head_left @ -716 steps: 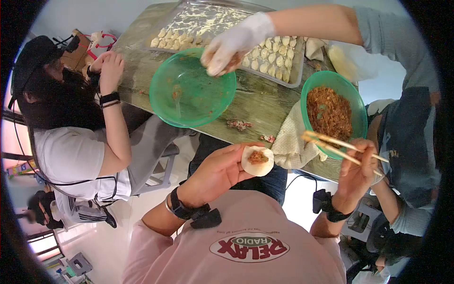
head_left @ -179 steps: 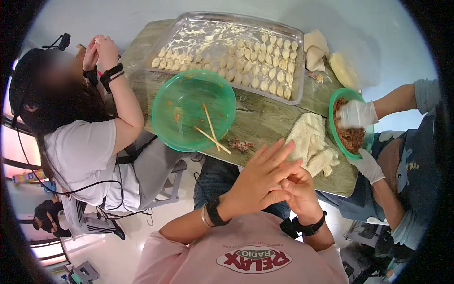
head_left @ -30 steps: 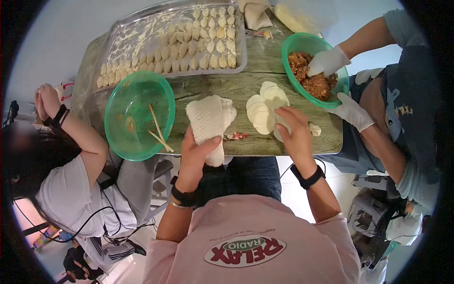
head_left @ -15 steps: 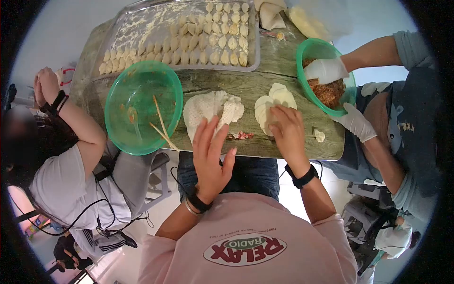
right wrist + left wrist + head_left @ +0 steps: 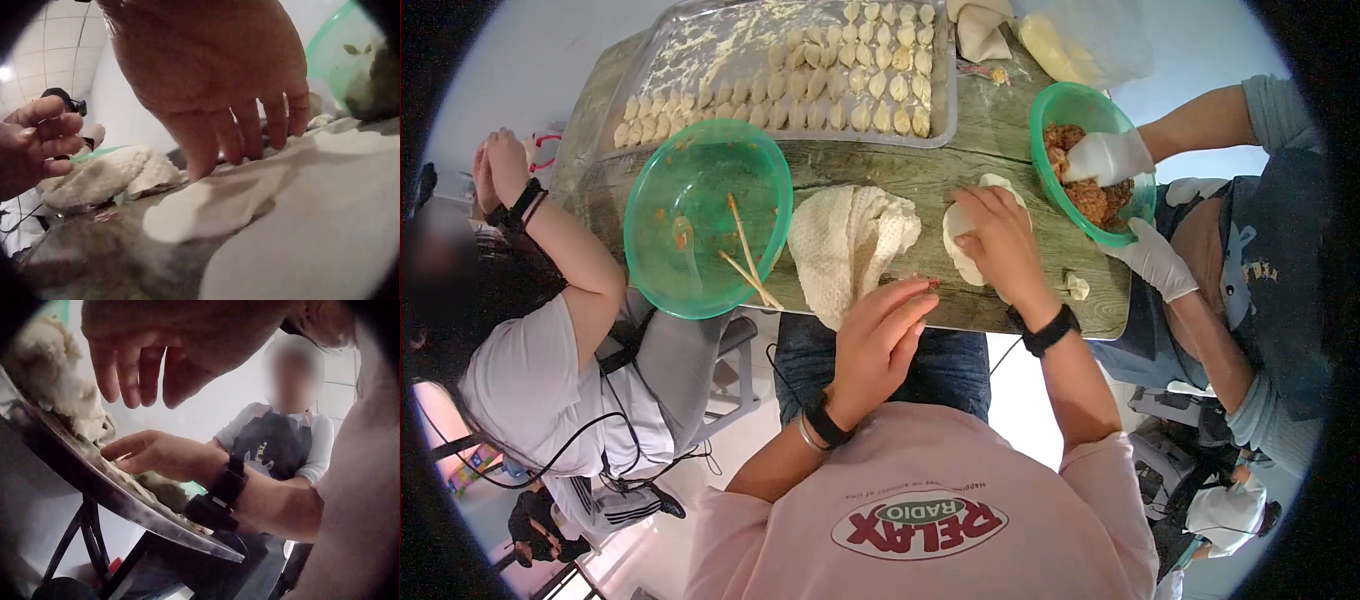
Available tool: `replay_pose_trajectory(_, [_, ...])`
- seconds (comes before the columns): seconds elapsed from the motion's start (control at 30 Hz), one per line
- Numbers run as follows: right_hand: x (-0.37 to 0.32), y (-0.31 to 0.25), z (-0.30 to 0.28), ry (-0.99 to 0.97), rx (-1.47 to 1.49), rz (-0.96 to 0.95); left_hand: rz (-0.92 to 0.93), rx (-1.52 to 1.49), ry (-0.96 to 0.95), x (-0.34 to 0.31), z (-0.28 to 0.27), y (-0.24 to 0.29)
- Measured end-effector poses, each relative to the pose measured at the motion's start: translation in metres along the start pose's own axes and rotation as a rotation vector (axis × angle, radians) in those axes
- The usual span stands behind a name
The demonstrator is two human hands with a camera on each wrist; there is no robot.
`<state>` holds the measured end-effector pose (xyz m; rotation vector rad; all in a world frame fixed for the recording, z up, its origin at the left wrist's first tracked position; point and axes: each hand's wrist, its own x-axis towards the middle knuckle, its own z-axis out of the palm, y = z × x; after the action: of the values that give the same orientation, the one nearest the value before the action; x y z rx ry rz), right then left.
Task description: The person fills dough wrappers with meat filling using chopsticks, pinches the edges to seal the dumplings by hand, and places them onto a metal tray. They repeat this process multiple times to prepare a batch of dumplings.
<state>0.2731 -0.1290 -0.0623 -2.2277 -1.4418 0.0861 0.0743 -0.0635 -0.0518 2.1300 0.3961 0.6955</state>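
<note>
A stack of dumpling wrappers (image 5: 958, 228) is touched by the right hand (image 5: 998, 240) near the front edge of a wooden table (image 5: 920, 180). The fingers (image 5: 250, 134) are lowered side by side, with their tips set on the top sheet. The left hand (image 5: 880, 335) is held over the table's near edge just beside a white cloth (image 5: 845, 245), fingers loosely curled, nothing gripped. Chopsticks (image 5: 745, 255) are seen in a green bowl (image 5: 690, 160) to the left, and a bowl of filling (image 5: 1075, 105) is worked by a gloved hand (image 5: 1108, 155) at the right

Right hand (image 5: 997, 235) reaches forward palm-down; left hand (image 5: 880, 340) hovers (fingers (image 5: 910, 300) loosely curled).
</note>
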Motion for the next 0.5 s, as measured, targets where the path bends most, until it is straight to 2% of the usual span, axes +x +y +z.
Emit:
replay_pose_trajectory(0.07, [0.011,0.009,0.003,-0.142,-0.048,-0.042,0.009,0.010,-0.011,-0.002,-0.002,0.000])
replay_pose_trajectory(0.2, [0.030,0.014,-0.003,-0.209,-0.110,-0.095,-0.041,-0.033,-0.017,-0.007,-0.003,-0.002])
replay_pose_trajectory(0.27, [0.039,0.014,-0.008,-0.383,-0.075,-0.080,-0.055,-0.048,-0.031,-0.008,-0.002,-0.003])
replay_pose_trajectory(0.4, [0.045,0.018,-0.009,-0.406,-0.024,-0.175,-0.100,-0.153,-0.035,-0.011,0.002,-0.006])
replay_pose_trajectory(0.5, [0.046,0.021,-0.006,-0.420,0.140,-0.071,-0.113,-0.165,-0.051,-0.011,0.002,-0.006])
